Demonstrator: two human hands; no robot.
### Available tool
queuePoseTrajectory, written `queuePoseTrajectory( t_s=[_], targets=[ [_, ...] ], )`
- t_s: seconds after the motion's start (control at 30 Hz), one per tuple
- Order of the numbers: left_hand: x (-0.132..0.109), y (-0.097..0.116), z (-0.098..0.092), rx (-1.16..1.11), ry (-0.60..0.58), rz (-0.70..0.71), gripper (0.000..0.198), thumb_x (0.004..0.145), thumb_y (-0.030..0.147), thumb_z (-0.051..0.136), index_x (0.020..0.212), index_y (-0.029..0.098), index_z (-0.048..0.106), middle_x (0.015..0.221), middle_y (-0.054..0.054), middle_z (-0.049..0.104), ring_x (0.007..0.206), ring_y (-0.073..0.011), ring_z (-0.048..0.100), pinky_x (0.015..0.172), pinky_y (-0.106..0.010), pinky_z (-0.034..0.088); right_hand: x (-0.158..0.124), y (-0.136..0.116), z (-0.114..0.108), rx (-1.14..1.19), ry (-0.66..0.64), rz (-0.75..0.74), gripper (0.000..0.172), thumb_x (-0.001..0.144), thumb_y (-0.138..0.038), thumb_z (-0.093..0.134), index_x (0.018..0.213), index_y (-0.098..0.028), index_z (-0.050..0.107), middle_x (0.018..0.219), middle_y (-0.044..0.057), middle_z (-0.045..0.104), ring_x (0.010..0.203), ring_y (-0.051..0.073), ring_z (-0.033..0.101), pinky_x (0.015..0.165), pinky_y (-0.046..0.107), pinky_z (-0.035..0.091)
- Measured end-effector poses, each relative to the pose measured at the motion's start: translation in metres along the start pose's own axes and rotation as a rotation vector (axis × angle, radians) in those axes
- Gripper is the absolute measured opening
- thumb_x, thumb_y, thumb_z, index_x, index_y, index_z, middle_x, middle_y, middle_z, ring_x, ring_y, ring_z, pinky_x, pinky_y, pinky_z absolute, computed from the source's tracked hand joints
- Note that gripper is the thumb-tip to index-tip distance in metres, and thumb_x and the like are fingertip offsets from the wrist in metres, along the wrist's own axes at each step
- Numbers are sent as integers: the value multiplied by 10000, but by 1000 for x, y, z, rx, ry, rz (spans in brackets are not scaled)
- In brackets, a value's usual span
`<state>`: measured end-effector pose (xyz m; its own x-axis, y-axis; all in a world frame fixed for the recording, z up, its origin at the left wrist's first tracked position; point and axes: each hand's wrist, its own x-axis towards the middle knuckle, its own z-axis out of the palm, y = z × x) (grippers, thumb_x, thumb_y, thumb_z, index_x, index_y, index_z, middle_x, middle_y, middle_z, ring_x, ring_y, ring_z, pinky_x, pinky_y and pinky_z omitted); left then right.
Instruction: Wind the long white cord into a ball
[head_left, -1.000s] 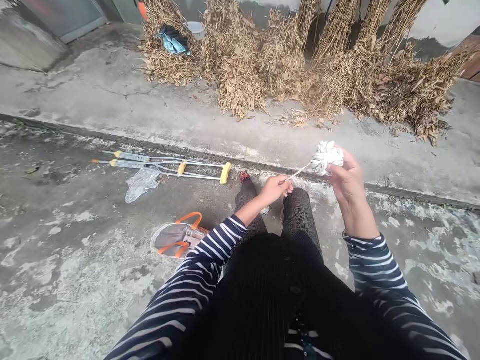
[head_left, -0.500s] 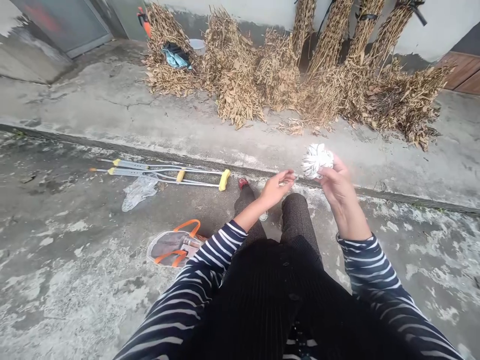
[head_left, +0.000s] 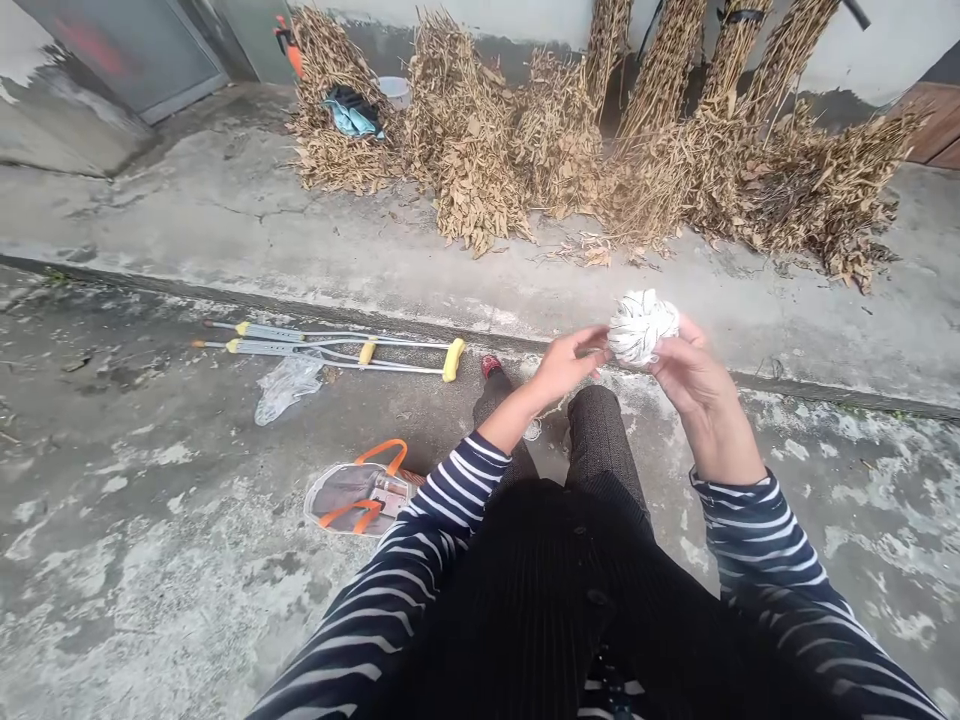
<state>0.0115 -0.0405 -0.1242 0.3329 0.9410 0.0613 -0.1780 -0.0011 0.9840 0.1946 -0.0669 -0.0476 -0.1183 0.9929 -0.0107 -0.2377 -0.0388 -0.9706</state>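
Note:
My right hand (head_left: 694, 375) grips a ball of white cord (head_left: 641, 328) with dark flecks, thumb in front and fingers behind it. At the ball's left side is my left hand (head_left: 566, 365), its fingers curled and the tips at or very near the wound cord. A thin loose strand (head_left: 555, 407) hangs below the left hand towards the ground between my legs. Some pale cord (head_left: 532, 430) lies down there by my foot. What exactly the left fingertips pinch is partly hidden.
Crutches (head_left: 337, 350) with yellow pads lie left of my feet, a clear plastic bag (head_left: 289, 388) against them. Nearer stands a mesh bag (head_left: 337, 495) with orange handles. Beyond the concrete step edge (head_left: 360, 312), dried plant bundles (head_left: 480, 150) lean along the wall.
My left hand has moved right, closing the gap to the ball. The ball and right hand sit slightly further right in view, and the whole view has shifted a little.

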Motion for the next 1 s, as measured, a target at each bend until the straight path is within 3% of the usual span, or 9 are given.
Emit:
queuePoseTrajectory(
  t_s=[0.07,0.17,0.33,0.43,0.6,0.77,0.9,1.0],
  targets=[
    [-6,-8,5,-16,-93,-60,306,857,395,732,976,113,744,929,-100,753,813,-179,700,643,-255,550,2,-1,3,28,30,-10,524,631,-214,852,1138,-264,729,1067,31,764,936,248,727,817,448,656],
    [-20,-24,4,16,-65,-123,342,891,426,678,778,104,694,705,-52,688,614,-117,638,589,-236,532,5,-1,4,54,120,-67,503,609,-159,846,1091,-261,742,1058,12,764,946,229,722,826,414,654],
    [-41,-44,-14,78,46,-230,195,887,276,638,793,111,683,696,-26,680,599,-90,628,576,-202,518,7,3,-1,35,212,-150,428,639,-162,827,1050,-250,743,995,1,754,914,214,725,839,427,646],
    [-49,-44,-16,89,43,-283,137,877,202,597,810,114,678,685,-9,673,577,-79,618,576,-197,516,10,7,0,45,232,-156,463,626,-172,836,1072,-253,743,997,0,751,871,197,716,814,417,646],
    [-64,-20,-6,75,-127,-293,120,836,160,584,742,120,647,634,-1,657,552,-71,605,569,-184,505,24,18,-6,-117,277,-237,533,611,-203,849,1129,-247,731,1091,15,745,981,210,694,876,410,613],
    [-62,16,-8,-116,-265,-285,242,875,298,609,722,113,644,706,-69,705,602,-122,671,537,-216,510,36,51,-21,-671,284,-399,493,661,-224,799,1150,-208,746,1196,79,707,1154,285,622,1067,501,495],
    [-42,37,-25,-254,-238,-290,277,842,352,728,758,101,648,755,-99,723,664,-154,702,494,-205,477,31,80,-28,-1070,85,-471,484,742,-148,677,1217,-225,736,1257,108,665,1223,341,553,1000,545,515],
    [-25,51,-39,-365,-128,-271,204,838,278,750,862,94,666,798,-96,739,709,-156,719,511,-195,478,22,95,-29,-1111,-63,-369,513,748,-130,641,1243,-239,722,1288,100,651,1213,344,557,947,545,537]
  ],
)
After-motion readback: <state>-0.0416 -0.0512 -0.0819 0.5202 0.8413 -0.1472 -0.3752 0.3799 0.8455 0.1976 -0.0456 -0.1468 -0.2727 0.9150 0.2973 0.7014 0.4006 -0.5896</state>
